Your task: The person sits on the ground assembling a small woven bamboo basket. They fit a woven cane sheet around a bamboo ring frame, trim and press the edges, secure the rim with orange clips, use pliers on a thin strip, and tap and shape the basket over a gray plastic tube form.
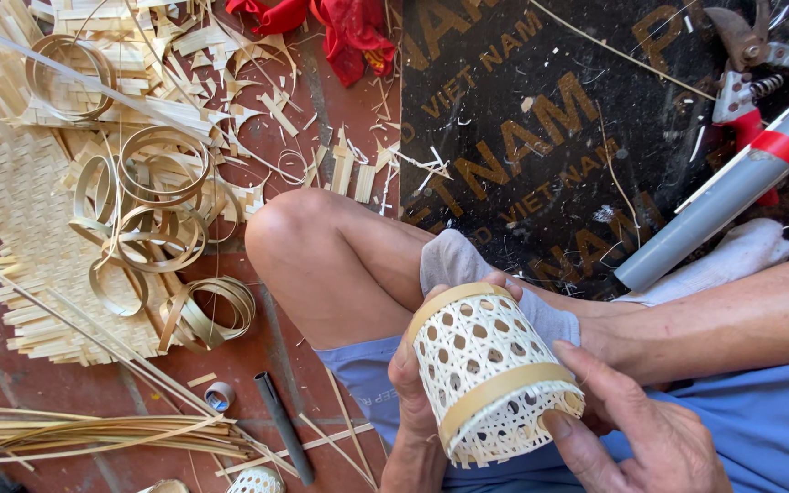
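Head view shows the left hand (413,388) cupped around the near side of a small woven bamboo basket (490,374), fingers curled over its top rim. The right hand (636,424) comes in from the right, thumb pressed on the basket's lower band, fingers closed on its wall. Basket rests over the person's lap, beside the bent knee (294,228). Left of the knee lie coiled bamboo strips (152,205); beyond it, a grey pipe (732,187) and pruning shears (746,68).
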A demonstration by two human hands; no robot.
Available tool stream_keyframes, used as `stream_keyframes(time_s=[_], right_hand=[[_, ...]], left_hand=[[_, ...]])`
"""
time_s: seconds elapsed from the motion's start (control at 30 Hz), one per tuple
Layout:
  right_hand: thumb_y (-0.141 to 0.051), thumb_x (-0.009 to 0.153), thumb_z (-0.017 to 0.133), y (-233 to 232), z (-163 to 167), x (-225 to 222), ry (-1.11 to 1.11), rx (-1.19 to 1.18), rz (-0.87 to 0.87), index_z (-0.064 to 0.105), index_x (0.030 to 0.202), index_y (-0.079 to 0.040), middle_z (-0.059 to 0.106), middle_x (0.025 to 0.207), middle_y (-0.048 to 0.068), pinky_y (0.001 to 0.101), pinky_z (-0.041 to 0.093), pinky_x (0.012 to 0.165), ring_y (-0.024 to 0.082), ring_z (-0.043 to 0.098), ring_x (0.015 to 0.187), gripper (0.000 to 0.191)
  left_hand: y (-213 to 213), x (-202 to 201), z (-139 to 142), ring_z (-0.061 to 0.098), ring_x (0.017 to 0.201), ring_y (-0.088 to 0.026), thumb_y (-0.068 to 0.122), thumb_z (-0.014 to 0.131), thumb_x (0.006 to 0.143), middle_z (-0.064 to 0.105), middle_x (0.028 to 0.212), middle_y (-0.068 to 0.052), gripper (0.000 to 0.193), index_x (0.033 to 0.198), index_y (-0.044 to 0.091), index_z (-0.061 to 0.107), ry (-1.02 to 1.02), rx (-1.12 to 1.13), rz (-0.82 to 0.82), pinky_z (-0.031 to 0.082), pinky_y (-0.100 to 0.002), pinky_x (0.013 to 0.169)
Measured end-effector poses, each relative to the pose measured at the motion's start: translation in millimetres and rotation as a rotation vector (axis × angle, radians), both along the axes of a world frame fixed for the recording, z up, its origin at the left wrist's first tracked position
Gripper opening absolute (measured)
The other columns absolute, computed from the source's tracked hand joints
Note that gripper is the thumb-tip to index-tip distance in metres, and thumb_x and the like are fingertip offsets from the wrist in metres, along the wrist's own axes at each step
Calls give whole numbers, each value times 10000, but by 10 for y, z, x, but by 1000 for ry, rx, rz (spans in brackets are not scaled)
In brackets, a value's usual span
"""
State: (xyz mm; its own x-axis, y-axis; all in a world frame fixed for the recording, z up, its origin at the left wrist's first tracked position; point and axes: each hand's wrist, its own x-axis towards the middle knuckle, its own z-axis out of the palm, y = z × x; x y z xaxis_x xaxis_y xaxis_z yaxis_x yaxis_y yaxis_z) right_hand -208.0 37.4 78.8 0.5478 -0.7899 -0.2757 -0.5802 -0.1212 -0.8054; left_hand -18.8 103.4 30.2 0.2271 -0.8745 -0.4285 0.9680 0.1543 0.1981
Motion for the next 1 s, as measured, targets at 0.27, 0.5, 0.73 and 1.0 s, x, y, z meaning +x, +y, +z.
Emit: stream_keyframes(time_s=[0.27, 0.5, 0.73, 1.0], right_hand=[[-76, 882, 727, -641, 293, 243, 144, -475, -61, 648, 1294, 3, 721, 839, 164, 373, 577, 690, 247, 739, 720, 427], [-81, 926, 661, -1551, -100, 524, 192, -567, 50, 659, 1219, 23, 691, 746, 188, 454, 524, 597, 351, 697, 669, 311], [-189, 934, 658, -1550, -568, 434, 88, 27, -168, 652, 1239, -42, 727, 675, 136, 367, 550, 511, 241, 719, 571, 339], [-228, 963, 633, -1531, -713, 416, -69, 162, -216, 638, 1301, -49, 725, 699, 115, 328, 541, 518, 160, 676, 570, 382]], left_hand=[[-208, 156, 263, 634, 1232, -278, 233, 679, 1034, 666, 1329, -205, 423, 1362, -20, 598, -1181, 411, 190, 506, -414, 1072], [-885, 168, 510, 646, 1178, -296, 102, 691, 932, 688, 1188, -113, 264, 1179, 29, 635, -2334, -113, -90, 431, -444, 1057], [-1497, 53, -19, 682, 1036, -332, 96, 613, 767, 725, 791, -158, 206, 956, 23, 652, -2447, 80, -762, 386, -559, 884], [-1671, 0, -189, 689, 803, -298, 175, 625, 815, 725, 724, -119, 122, 790, 91, 709, -2315, 158, -1077, 360, -548, 808]])
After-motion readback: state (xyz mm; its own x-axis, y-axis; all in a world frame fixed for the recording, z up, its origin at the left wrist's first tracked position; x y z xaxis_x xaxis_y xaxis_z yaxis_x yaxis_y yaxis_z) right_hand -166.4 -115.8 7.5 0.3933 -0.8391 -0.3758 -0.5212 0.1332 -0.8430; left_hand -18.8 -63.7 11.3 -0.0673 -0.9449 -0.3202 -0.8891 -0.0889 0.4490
